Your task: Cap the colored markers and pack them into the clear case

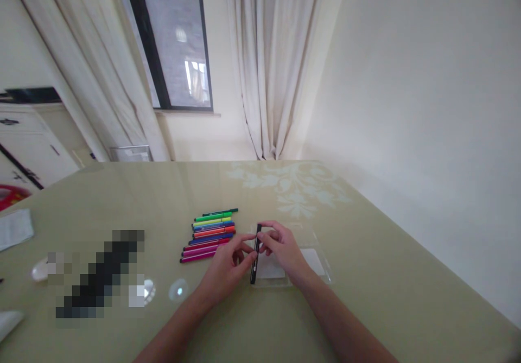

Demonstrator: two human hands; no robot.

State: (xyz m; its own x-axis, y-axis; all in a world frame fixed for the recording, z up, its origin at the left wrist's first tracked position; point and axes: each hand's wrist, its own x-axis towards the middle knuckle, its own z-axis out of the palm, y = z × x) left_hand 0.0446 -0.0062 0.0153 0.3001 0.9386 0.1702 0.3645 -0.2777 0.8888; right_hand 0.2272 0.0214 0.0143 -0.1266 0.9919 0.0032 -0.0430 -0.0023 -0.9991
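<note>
Left hand (pixel 232 262) and right hand (pixel 285 246) both grasp one black marker (pixel 255 260) by the fingertips, left from its left side, right at its far end; neither hand clenched. Clear plastic case (pixel 309 238) taken as reference. Largest item: pale green table (pixel 366 309), extending all round the case, with a white leaf pattern (pixel 295 203) just beyond it. Well to the left of the case, a dark long object (pixel 100 279), pixelated, identity cannot be told. Nearer on the left of the case, a row of coloured markers (pixel 214 233), side by side: greens farthest, then yellow, blues and oranges, with red and pinks nearest. White sheet (pixel 272 268) within the outline of the case, partly hidden by the right hand. Black marker over the left edge of the case, slightly slanted; contact with the case cannot be told.
</note>
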